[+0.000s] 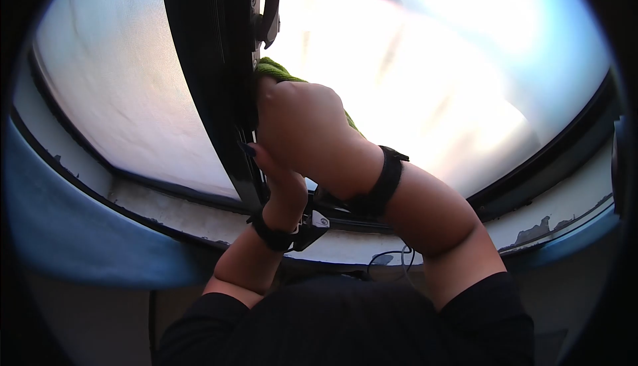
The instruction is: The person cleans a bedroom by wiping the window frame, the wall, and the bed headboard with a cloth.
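A green cloth (274,69) shows beyond the knuckles of my right hand (302,117), which is closed on it against the dark window frame (209,67). More of the cloth peeks out along the right side of that hand. Lower down, my left hand (286,183) is at the inner edge of the same frame, with one dark-nailed finger laid across it. The other left fingers are hidden, but the hand looks wrapped round the frame. Above both hands, a window handle (271,27) is mounted on the frame.
A screened pane (126,80) lies left of the frame, and a very bright opening (432,67) to the right. Below runs a white sill (173,216) with peeling paint, above a blue wall (86,233). A thin cable (405,260) hangs near my body.
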`<move>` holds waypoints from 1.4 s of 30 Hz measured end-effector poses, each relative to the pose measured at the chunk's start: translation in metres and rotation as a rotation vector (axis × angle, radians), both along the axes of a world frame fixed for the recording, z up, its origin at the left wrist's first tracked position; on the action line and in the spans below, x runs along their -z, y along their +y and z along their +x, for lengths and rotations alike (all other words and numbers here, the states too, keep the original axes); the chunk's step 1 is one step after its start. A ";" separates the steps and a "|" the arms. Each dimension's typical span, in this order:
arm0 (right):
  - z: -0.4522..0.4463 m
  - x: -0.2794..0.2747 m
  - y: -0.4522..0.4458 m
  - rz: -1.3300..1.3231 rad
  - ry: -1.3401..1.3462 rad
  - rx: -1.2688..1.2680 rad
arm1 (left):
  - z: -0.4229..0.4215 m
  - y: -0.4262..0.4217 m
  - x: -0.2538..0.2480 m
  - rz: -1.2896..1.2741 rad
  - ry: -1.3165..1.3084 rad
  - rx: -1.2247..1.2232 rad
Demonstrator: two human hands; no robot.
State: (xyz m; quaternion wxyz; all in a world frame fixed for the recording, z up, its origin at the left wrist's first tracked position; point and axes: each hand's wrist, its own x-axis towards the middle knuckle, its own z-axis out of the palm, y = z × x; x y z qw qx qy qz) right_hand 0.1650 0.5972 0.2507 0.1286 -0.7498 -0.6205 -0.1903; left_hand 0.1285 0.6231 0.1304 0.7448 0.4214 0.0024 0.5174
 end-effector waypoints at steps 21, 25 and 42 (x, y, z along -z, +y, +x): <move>0.002 0.028 -0.010 -0.071 0.189 0.009 | -0.025 -0.003 0.010 0.106 0.311 0.068; 0.000 -0.014 -0.011 0.167 0.143 -0.018 | -0.025 0.003 -0.044 0.309 0.294 0.022; -0.001 -0.010 -0.001 0.094 0.197 -0.009 | -0.013 0.002 -0.006 0.217 0.171 -0.077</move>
